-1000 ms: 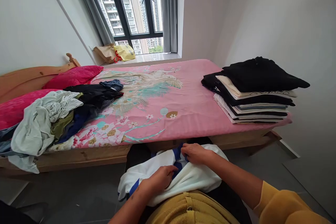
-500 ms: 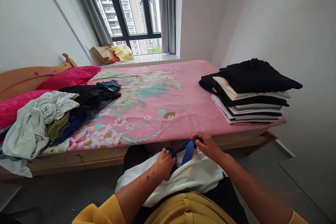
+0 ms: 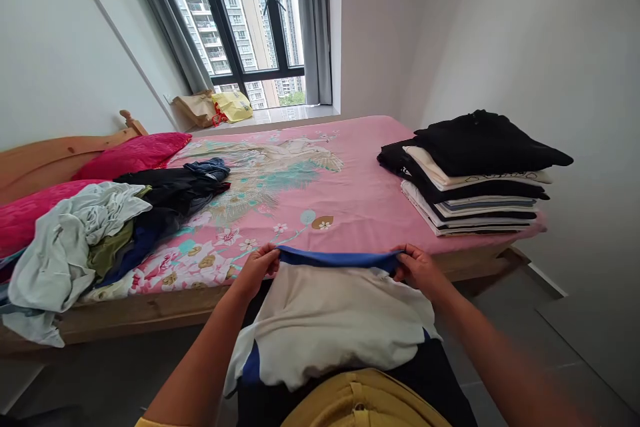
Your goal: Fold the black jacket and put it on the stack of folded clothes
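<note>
Trim (image 3: 335,259), blue and straight, ran nine-to-three along a white garment (image 3: 345,320), pinched tight by the left hand (image 3: 261,265) at ten o'clock and right hand (image 3: 414,268) at two. Its body draped toward six over the lap (image 3: 433,383).

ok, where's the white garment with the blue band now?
Head view, lower centre: the white garment lies over the lap, its blue band held between left hand and right hand, just in front of the bed.
</note>
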The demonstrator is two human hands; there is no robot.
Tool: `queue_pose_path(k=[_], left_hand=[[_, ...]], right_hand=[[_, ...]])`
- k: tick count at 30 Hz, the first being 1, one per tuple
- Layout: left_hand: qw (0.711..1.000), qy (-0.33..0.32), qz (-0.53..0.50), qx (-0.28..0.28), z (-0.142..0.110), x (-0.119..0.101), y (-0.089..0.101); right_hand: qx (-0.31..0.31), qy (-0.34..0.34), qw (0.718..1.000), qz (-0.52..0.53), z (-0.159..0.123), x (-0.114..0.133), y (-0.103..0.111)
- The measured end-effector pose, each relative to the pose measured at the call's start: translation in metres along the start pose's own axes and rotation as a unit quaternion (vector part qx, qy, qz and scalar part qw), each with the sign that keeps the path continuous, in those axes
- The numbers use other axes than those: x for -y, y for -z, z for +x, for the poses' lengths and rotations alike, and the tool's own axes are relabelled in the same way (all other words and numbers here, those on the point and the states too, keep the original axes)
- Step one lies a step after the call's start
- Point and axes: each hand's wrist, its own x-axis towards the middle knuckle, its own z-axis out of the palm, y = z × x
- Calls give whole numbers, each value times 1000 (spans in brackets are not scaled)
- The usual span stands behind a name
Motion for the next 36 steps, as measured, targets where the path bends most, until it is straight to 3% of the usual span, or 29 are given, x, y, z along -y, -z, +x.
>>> queue_pose_path(k=[3,7,10,14,17,20,24,28,32,36], left_hand=[[996,33,-28,-76,9,16,1],[995,31,-3,-98,2,47,0],[995,14,60,-79,-12,69,12],[968,7,251,-11,-33,89,31],[941,2,337,-35,-42,91,33],[928,-3,369,-47,-42,88,23],[935,-16,354,4,-38,87,9],[973,-30,228,36,-43,81,8],[983,-49,164,73,-58,59,14],[981,-79,160,78,-69,29,16]], right_hand=[[-75,-39,992,88,16,-2,-13],[-100,-47,988,110,26,-6,-24],[-100,-51,988,104,24,-9,-20],[-91,-68,990,82,21,-15,-10],[-90,-48,994,36,25,-18,-8],[-116,22,987,-109,31,-18,-14],[-130,127,954,-240,31,-10,-41],[18,268,867,-419,23,-5,-86],[109,245,801,-536,28,-13,-124],[164,211,754,-600,39,-23,-144]])
